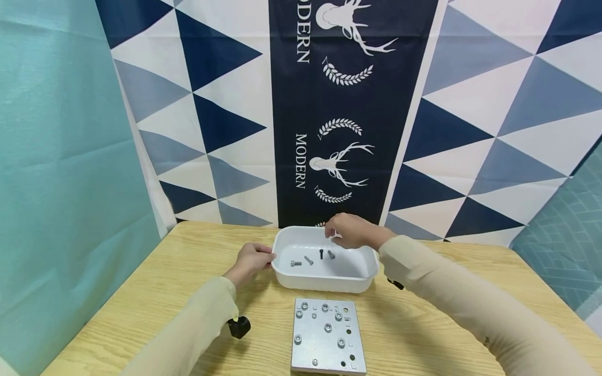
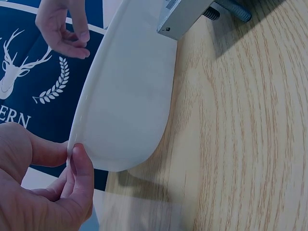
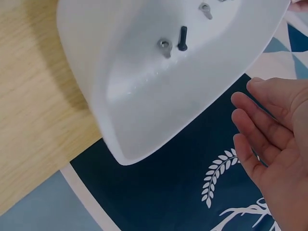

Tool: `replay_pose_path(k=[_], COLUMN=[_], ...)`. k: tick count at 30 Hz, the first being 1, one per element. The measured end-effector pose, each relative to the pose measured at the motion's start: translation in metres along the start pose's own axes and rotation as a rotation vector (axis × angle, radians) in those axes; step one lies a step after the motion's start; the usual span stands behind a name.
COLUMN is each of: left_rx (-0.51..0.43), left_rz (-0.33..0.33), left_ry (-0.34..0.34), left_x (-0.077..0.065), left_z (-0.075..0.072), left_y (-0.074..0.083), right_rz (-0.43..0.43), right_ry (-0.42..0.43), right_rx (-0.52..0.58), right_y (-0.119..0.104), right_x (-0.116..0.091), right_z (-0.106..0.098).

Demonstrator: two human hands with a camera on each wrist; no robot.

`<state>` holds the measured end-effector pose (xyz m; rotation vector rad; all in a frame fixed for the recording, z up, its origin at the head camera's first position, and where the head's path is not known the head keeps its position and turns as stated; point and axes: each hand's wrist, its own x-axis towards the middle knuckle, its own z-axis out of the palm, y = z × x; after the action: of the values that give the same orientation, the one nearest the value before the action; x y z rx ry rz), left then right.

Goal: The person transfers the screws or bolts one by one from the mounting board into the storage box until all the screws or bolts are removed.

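Note:
My left hand pinches the left rim of a white plastic tray between thumb and fingers; the left wrist view shows this hand close up. Inside the tray lie several socket-head screws: a black screw and silver ones, such as this silver screw. Over the tray's far right part hovers my right hand. Its fingers are loosely bent and hold nothing, apart from the rim in the right wrist view.
In front of the tray, a metal plate lies on the wooden table, with several screws set in it and some bare holes. A patterned cloth hangs behind the table, and a teal curtain on the left.

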<state>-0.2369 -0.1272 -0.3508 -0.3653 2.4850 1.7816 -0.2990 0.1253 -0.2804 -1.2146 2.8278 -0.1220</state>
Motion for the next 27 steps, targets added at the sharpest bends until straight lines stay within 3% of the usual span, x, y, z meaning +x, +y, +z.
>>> replay_pose_path(k=[11, 17, 27], left_rx=[0.002, -0.004, -0.013], left_rz=[-0.001, 0.0, -0.004], left_ry=[0.001, 0.0, 0.008], left_x=[0.0, 0.0, 0.001], left_z=[0.002, 0.002, 0.001], left_y=[-0.002, -0.003, -0.002], right_rz=[-0.071, -0.153, -0.218], right_ry=[0.107, 0.156, 0.227], right_rx=[0.043, 0.054, -0.017], right_y=[-0.008, -0.014, -0.033], right_x=[-0.03, -0.045, -0.064], right_z=[0.013, 0.022, 0.025])
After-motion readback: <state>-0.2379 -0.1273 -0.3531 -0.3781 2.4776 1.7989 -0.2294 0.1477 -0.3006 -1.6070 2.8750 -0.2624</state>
